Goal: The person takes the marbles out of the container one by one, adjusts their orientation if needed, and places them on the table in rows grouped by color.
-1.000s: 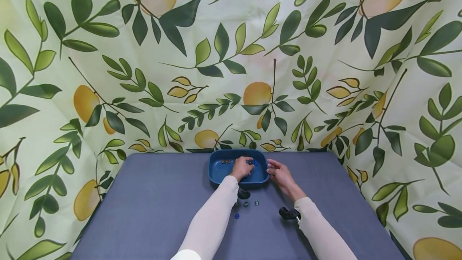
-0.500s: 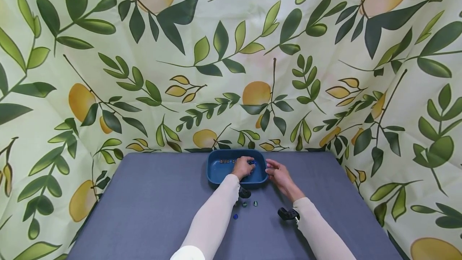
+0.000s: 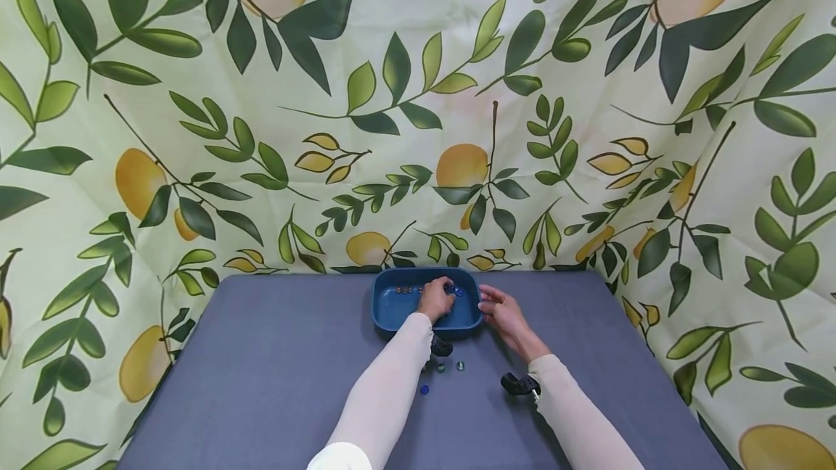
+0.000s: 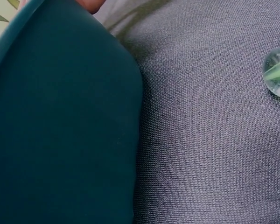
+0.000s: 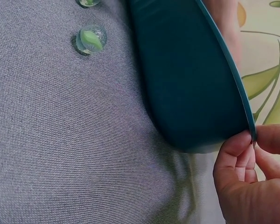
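The tub [image 5: 186, 74] looks smooth, matt plastic; the marbles [image 5: 91, 39] glossy glass; the table cover [image 5: 60, 140] matt, woven cloth.

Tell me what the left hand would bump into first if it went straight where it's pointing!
Most likely the blue marbles just past the fingertips of the left hand, inside the blue tray. It may already touch one; depth is hard to judge here.

Both arms [image 3: 385, 386] stretch forward; left hand [image 3: 435, 299] reaches down, right hand [image 3: 508, 318] pinches
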